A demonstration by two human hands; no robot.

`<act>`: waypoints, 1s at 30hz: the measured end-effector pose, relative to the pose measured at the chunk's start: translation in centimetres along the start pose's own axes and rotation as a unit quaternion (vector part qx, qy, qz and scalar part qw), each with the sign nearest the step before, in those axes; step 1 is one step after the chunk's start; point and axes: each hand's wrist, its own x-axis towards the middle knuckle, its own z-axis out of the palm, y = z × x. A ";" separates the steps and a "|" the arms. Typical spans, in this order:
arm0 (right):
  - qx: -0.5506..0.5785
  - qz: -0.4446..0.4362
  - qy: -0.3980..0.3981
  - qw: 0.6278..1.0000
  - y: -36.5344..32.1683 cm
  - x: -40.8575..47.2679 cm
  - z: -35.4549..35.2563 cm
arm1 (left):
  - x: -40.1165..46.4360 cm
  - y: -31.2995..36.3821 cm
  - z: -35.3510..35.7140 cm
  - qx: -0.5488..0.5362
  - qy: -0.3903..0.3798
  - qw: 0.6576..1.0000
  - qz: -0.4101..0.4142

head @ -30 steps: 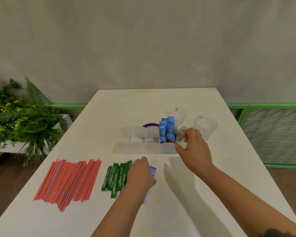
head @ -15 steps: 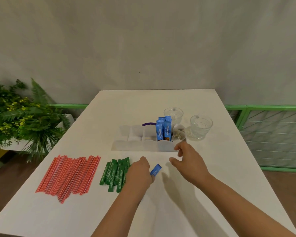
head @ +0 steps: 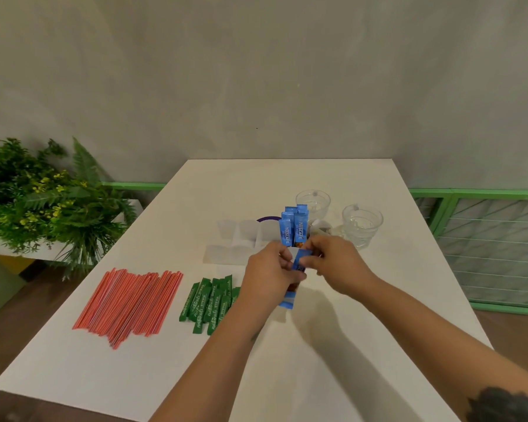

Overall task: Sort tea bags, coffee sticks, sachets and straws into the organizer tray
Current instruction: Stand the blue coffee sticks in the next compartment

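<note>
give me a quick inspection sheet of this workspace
surface: white table.
job's things: tray holds upright blue sticks; red straws and green sachets lie loose in front.
clutter: two glass cups; a purple thing behind the tray, mostly hidden.
grip: left hand and right hand both hold one blue stick.
cables: nothing seen.
surroundings: plant, green railing, grey wall.

The white tabletop [head: 153, 370] carries a spread pile of red straws [head: 131, 303] at the left, green sachets [head: 208, 303] beside them, a translucent organizer tray [head: 226, 254] further back, and two glass cups [head: 313, 202] [head: 361, 223] near the tray's right end.
</note>
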 end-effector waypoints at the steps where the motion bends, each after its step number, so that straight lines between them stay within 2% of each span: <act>1: -0.012 -0.009 0.009 1.000 -0.2 0.3 -0.4 | 0.2 0.5 -0.1 -0.008 0.004 1.000 0.007; 4: -0.049 -0.026 0.041 0.998 -1.2 1.5 -1.7 | 1.2 2.0 -0.8 -0.021 0.023 0.999 0.034; 12: -0.109 -0.042 0.119 0.986 -2.9 5.1 -3.3 | 5.7 4.5 -2.0 0.028 0.046 0.993 0.105; 25: -0.220 0.035 0.084 0.971 -1.1 8.5 -0.2 | 9.2 1.8 -1.8 0.139 -0.021 0.985 0.101; 30: -0.272 0.060 0.052 0.959 -0.4 8.8 1.0 | 9.3 0.5 -2.2 0.132 -0.021 0.986 0.100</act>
